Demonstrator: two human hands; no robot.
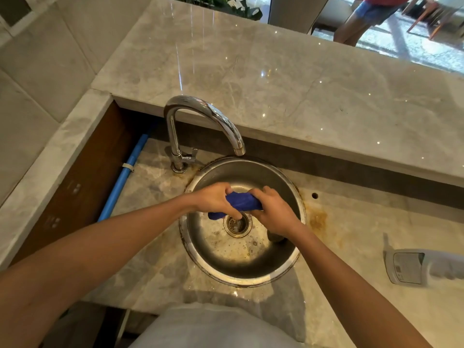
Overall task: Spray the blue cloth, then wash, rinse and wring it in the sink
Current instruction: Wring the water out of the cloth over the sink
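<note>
Wringing looked underway: left hand (213, 198) and right hand (272, 212) both clenched around the rolled blue cloth (241, 203) over the sink (288, 262) drain, tap (200, 114) dry; spraying, washing and rinsing seemed done.

1. We grip the blue cloth (243, 202), rolled up tight, with our left hand (215, 200) and right hand (274, 211).
2. We hold it above the drain (237, 224) of the round metal sink (251, 270).
3. The tap (200, 126) arches over the far rim.
</note>
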